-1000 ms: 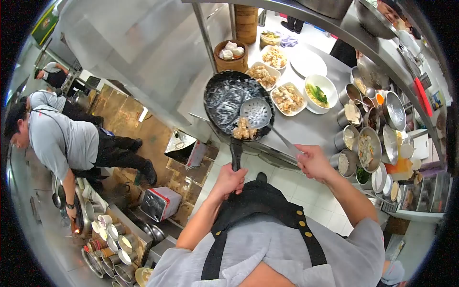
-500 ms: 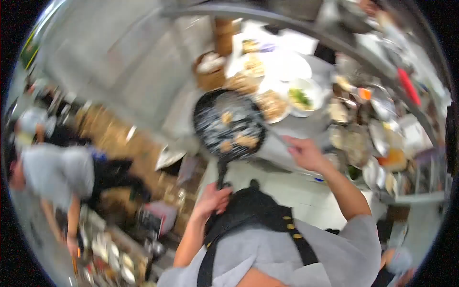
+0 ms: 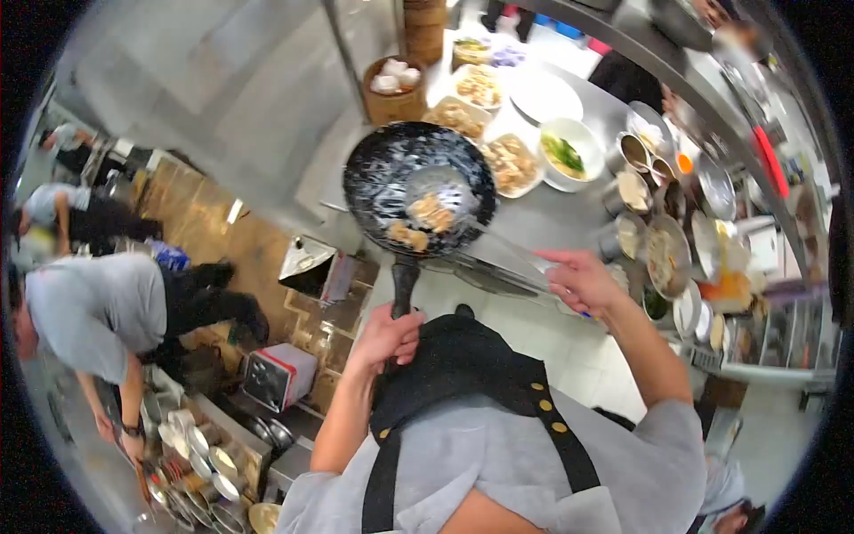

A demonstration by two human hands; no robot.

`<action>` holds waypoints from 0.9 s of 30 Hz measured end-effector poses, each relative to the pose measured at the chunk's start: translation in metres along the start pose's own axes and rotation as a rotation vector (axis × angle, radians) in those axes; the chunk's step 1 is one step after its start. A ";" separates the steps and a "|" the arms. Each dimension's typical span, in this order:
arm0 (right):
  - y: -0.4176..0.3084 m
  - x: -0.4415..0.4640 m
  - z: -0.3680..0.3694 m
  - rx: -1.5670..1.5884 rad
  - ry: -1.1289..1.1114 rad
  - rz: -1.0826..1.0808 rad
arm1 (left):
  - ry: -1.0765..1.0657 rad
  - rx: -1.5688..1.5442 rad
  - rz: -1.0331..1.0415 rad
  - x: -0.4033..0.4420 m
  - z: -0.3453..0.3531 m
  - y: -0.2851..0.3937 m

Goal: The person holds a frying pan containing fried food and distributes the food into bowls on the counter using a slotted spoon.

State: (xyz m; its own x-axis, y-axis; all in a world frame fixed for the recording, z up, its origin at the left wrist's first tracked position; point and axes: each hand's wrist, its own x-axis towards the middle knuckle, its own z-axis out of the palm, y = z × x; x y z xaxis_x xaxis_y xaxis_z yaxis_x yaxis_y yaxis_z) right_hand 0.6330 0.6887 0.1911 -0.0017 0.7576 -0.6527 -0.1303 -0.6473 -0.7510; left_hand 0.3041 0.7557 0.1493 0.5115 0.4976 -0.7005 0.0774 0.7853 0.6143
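My left hand (image 3: 389,338) is wrapped round the black handle of a wok (image 3: 374,169), held tilted beside the steel counter. Pale streaks coat the inside of the wok, and a few browned food pieces (image 3: 407,236) lie low in it. In my right hand (image 3: 583,283) is the thin metal handle of a long ladle (image 3: 511,249). Its round head is in the wok, with food pieces at it; whether it is solid or pierced I cannot tell. Just beyond the wok stands a dish of browned food (image 3: 511,165).
More filled dishes (image 3: 480,86), a white plate (image 3: 544,96), a bowl with greens (image 3: 569,153) and a bamboo steamer with buns (image 3: 392,100) stand on the counter (image 3: 551,218). Pans and containers (image 3: 667,254) crowd the right. A co-worker (image 3: 98,303) bends over pans at left.
The wok has shifted slightly up and left in view. The ladle's head now lies among the food pieces, which sit differently in the wok. My left hand has risen a little.
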 end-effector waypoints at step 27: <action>0.000 0.075 -0.011 -0.048 0.194 -0.289 | 0.041 -0.089 0.005 0.012 0.012 -0.016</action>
State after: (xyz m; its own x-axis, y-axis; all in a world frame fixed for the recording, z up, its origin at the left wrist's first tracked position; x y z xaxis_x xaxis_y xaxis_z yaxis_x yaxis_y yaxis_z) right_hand 0.6437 0.7446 0.1408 0.2175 0.8833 -0.4153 -0.0506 -0.4148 -0.9085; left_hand 0.3192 0.7450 0.1355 0.4762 0.5149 -0.7129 -0.0025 0.8115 0.5844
